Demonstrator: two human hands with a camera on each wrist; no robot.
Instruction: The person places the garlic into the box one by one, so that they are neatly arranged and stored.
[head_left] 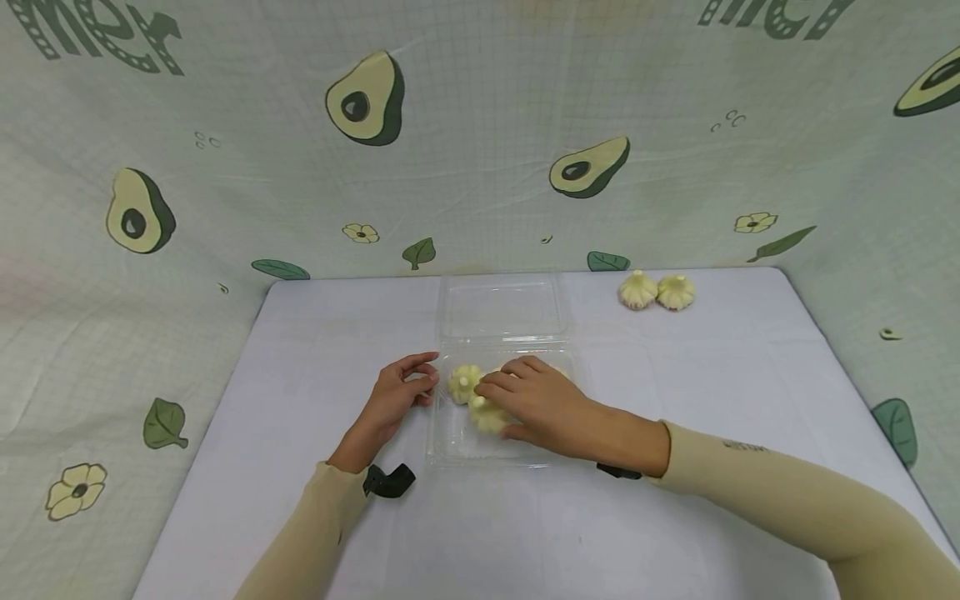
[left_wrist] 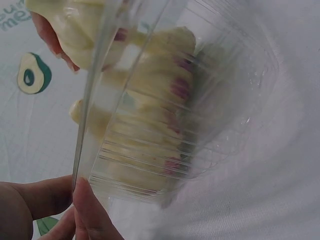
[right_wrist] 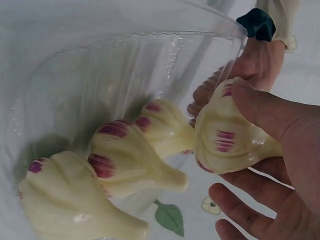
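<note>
A clear plastic clamshell box (head_left: 457, 446) lies on the table with its lid (head_left: 502, 310) folded back, away from me. My left hand (head_left: 399, 390) is at the box's left side, thumb and finger pinching the rim (left_wrist: 80, 160). Over the box, my right hand (head_left: 547, 407) grips a garlic bulb (right_wrist: 227, 135), pale with purple streaks, between thumb and fingers. Inside the box sit a near bulb (right_wrist: 75, 200), a middle bulb (right_wrist: 127, 157) and a far bulb (right_wrist: 165, 127). From the head, the right hand hides part of them.
Two more garlic bulbs (head_left: 637, 290) stand side by side at the table's back right. White cloth covers the table (head_left: 337, 333). A hanging cloth printed with avocados (head_left: 480, 167) rises behind its back edge and at both sides.
</note>
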